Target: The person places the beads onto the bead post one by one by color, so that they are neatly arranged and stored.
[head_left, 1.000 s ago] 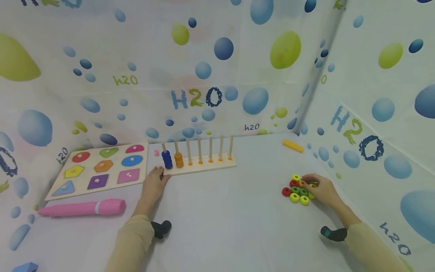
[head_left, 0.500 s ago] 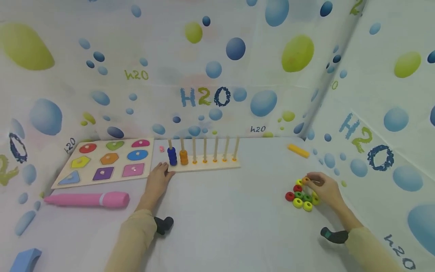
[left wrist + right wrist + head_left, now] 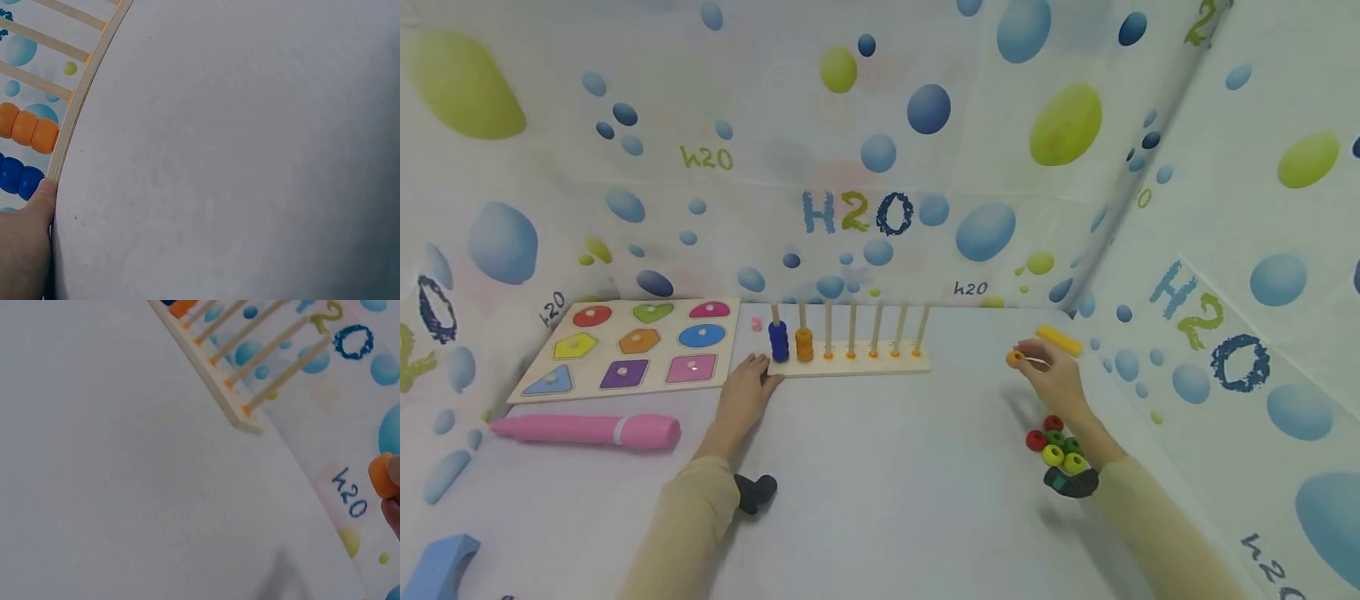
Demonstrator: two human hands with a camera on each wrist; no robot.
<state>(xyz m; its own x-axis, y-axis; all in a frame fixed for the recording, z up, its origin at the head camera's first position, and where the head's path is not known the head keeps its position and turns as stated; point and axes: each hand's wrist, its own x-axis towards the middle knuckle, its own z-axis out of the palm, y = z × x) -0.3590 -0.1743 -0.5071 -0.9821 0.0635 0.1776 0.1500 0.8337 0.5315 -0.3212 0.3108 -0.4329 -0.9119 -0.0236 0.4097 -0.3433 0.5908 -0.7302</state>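
In the head view my left hand [image 3: 747, 393] holds the left end of a wooden peg board [image 3: 880, 365]. Its thumb lies on the front edge in the left wrist view; the other fingers are mostly hidden there. Blue beads [image 3: 779, 343] fill the first peg and orange beads [image 3: 805, 345] the second; the other pegs are bare. My right hand [image 3: 1054, 377] pinches an orange bead [image 3: 1015, 358] between thumb and fingers, above the table and right of the board. Below that hand lie red beads [image 3: 1036, 440], green ones and yellow beads [image 3: 1052, 455], partly covered by the wrist.
A shape puzzle board [image 3: 681, 385] stands at the back left, with a pink marker-shaped toy [image 3: 587, 431] before it. A blue block [image 3: 441, 567] lies at the front left. Beyond the right hand is a yellow stick [image 3: 1060, 340]. Patterned cloth walls [image 3: 760, 208] close off the back and sides.
My right hand has picked the orange bead from the pile, lifted it and carried it left and away from me. The left hand has stayed at the peg board's end.
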